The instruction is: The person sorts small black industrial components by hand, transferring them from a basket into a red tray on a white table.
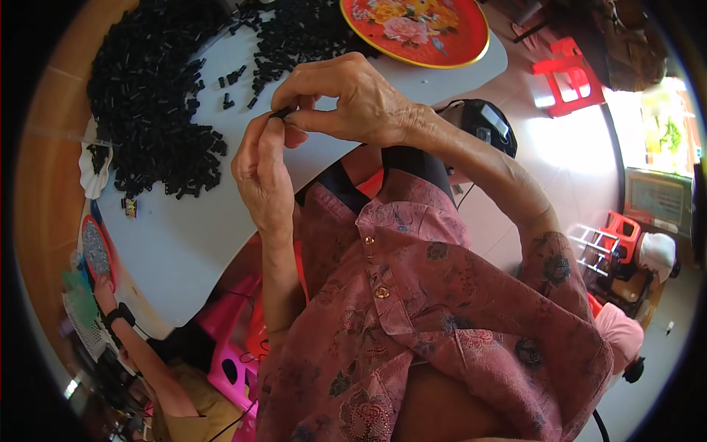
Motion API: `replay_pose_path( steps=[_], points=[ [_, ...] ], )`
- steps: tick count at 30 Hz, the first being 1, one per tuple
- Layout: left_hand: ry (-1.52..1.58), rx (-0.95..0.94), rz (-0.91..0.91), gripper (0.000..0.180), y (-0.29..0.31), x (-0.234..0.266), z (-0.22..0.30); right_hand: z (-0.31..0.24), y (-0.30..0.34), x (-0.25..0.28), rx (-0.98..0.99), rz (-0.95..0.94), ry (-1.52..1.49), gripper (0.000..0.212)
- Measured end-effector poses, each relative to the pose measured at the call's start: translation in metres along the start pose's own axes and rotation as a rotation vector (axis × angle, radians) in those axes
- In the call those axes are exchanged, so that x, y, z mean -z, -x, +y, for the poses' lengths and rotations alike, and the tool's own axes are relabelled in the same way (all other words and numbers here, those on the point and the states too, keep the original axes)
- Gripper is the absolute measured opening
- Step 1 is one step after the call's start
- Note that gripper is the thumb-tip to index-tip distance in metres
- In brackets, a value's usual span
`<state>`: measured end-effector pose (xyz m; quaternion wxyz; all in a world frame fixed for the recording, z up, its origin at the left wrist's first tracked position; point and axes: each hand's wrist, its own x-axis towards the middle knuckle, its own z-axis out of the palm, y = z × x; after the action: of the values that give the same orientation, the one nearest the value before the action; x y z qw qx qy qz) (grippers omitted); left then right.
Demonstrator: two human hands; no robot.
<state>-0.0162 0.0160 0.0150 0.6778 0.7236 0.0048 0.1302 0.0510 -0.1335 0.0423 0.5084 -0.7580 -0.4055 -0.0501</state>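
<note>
My left hand (266,173) and my right hand (352,102) meet over the table's near edge. Between their fingertips is a small black part (282,113), mostly hidden by the fingers. Both hands are closed on it, thumbs and forefingers pinching. Beyond them on the white table (166,243) lies a large heap of short black tubular pieces (151,96). A second, looser pile of similar black pieces (302,40) spreads farther back, and a few stray black pieces (232,77) lie between the two.
A red floral tray (468,33) stands at the far right of the table. At lower left, another person's hand (104,289) touches a red-rimmed oval item (96,247). A pink plastic chair (228,361) stands nearby; a red stool (567,81) is across the floor.
</note>
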Motion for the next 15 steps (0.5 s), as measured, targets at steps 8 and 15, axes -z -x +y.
replay_pose_path(
  steps=[8,15],
  points=[
    [-0.262,-0.167,-0.018,0.023,0.012,-0.012,0.004,0.011,0.041,0.003,-0.276,0.065,-0.429,0.02],
    [-0.462,-0.328,-0.058,0.019,0.015,-0.01,-0.01,0.022,0.053,-0.011,-0.395,0.103,-0.609,0.017]
  ],
)
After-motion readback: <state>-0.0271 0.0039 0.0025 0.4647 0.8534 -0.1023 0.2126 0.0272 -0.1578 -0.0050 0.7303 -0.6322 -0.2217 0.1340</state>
